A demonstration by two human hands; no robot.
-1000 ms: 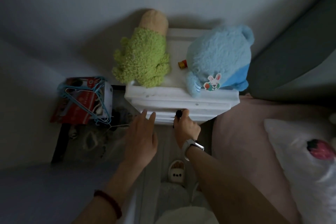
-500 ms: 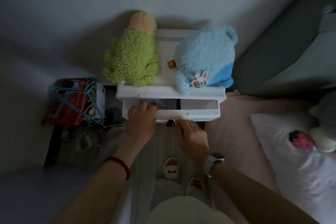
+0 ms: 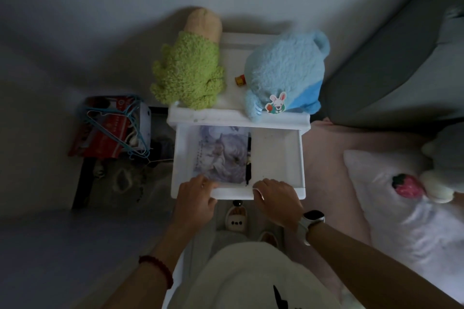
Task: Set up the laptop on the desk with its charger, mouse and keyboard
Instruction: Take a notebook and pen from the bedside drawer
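Drawer (image 3: pixel 276 155): I see it pulled out of the white nightstand (image 3: pixel 238 118).
Left hand (image 3: pixel 197 199): fingers curled over the drawer's front edge, left part.
Right hand (image 3: pixel 277 199): gripping the same edge, right part.
Inside: printed booklet (image 3: pixel 221 155) at the left, black pen (image 3: pixel 248 158) beside it.

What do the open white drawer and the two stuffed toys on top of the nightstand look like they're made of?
The drawer looks like white-painted wood or laminate: smooth, matte, flat panels; which one isn't clear. The green toy seems a nubbly, curly fleece. The blue toy looks like softer, shaggier plush with fine fuzzy fibres.
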